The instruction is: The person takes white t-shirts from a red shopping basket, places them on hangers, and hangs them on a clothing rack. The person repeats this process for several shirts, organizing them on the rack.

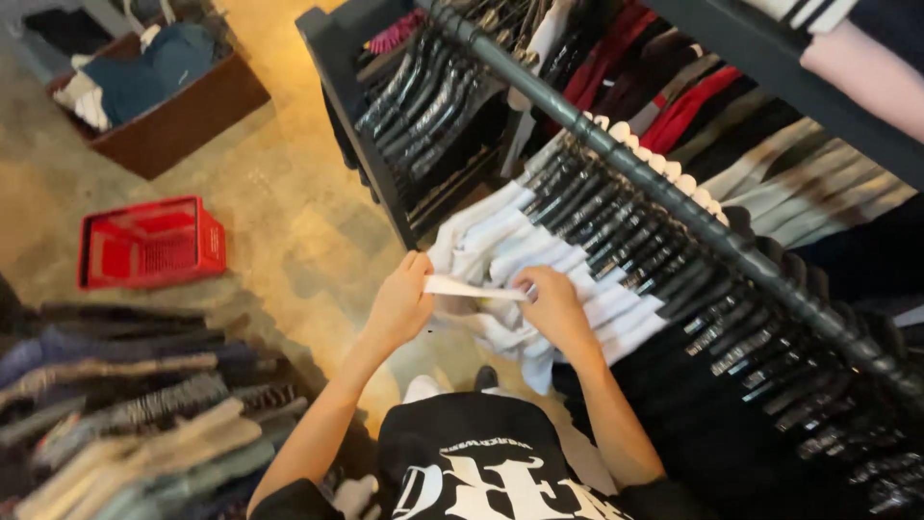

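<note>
While both hands pinch it, left hand point(399, 303) and right hand point(553, 306), the white strip point(472, 288) sits mid-frame against white clothes point(500, 250) on the rail point(674, 193). Looks light, floppy, best held by its ends. Concrete floor point(289, 212), red basket point(149, 243) left, box point(178, 120) upper left.

Tan concrete floor point(279, 202), dark clothes rack point(674, 197), red basket point(149, 243), and what looks like a cardboard box point(173, 120).
</note>
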